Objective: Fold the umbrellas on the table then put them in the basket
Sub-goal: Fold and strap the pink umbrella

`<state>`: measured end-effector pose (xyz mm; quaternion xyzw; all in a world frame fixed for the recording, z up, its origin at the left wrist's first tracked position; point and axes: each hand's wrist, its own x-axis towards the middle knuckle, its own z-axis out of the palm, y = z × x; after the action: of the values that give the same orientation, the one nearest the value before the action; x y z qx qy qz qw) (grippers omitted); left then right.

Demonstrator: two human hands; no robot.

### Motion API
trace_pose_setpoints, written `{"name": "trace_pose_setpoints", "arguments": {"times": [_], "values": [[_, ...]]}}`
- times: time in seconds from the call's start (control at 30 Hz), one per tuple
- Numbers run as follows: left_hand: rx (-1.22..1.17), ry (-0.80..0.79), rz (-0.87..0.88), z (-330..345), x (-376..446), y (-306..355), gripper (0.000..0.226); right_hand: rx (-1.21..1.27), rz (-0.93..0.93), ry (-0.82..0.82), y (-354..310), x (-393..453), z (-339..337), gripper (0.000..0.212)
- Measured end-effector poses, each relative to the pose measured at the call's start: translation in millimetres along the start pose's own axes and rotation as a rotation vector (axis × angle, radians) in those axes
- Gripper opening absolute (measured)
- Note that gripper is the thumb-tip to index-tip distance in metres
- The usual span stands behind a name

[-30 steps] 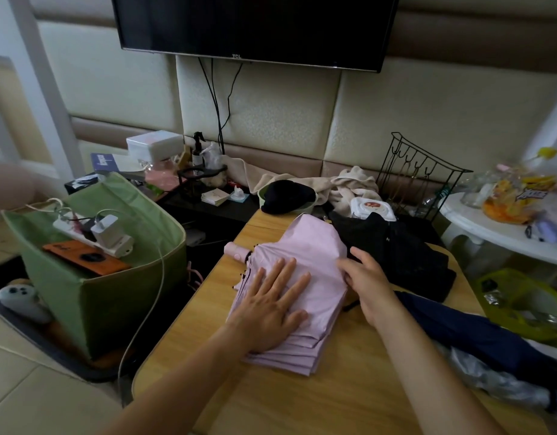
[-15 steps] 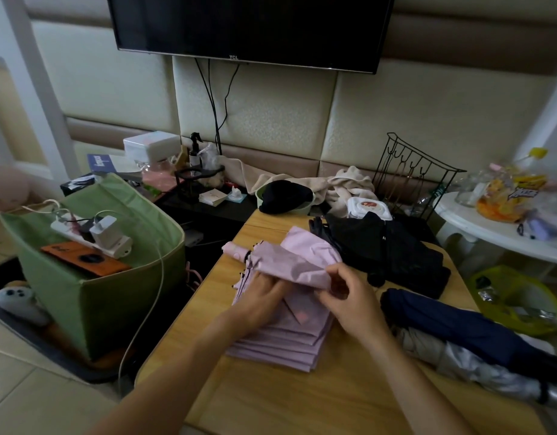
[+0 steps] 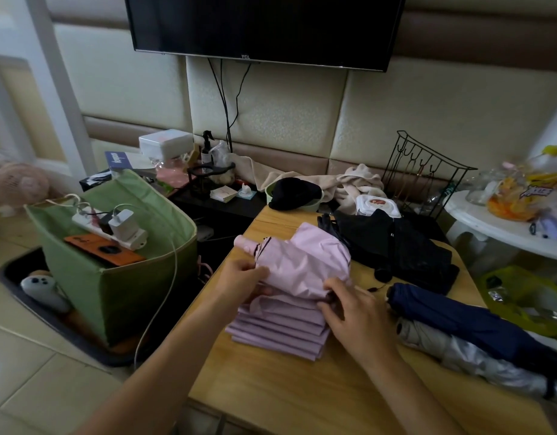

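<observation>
Sitting on the floor at far left, the green basket (image 3: 114, 277) carries a power strip (image 3: 109, 227) and an orange phone (image 3: 104, 250), just beside the wooden surface (image 3: 286, 387). On that surface the left hand (image 3: 239, 277) pinches the rolled edge of the pink umbrella (image 3: 296, 271), fingers curled into the fabric, while the right hand (image 3: 355, 315) grips its other side over the stacked pleats. Further right lie a black umbrella (image 3: 396, 246), then a navy umbrella (image 3: 459, 318) touching a silver umbrella (image 3: 477, 359).
</observation>
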<state>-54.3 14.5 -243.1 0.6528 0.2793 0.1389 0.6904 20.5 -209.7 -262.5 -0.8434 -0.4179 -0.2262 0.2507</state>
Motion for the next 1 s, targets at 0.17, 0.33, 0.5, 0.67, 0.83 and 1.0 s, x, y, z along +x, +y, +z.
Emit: {"name": "trace_pose_setpoints", "arguments": {"times": [0.17,0.33,0.5,0.67,0.83,1.0], "values": [[0.18,0.074,0.085,-14.7,6.1,-5.8,0.011,-0.147,-0.082,0.105,-7.7,1.1,4.4,0.03],[0.525,0.076,0.266,-24.0,6.8,-2.2,0.013,-0.164,-0.022,0.075,0.1,3.9,4.1,0.025],[0.42,0.0,0.332,-33.7,4.9,10.9,0.013,-0.088,0.043,0.037,8.7,4.2,8.6,0.022],[0.525,-0.079,0.34,-39.8,1.9,14.2,0.014,-0.061,0.066,0.02,11.0,4.3,7.5,0.019],[0.656,-0.003,0.486,-44.1,1.9,15.2,0.027,-0.046,0.104,-0.068,15.0,5.7,7.2,0.012],[0.501,0.099,0.35,-52.8,10.3,12.2,0.018,-0.038,0.102,-0.093,13.9,6.4,3.8,0.012]]}}
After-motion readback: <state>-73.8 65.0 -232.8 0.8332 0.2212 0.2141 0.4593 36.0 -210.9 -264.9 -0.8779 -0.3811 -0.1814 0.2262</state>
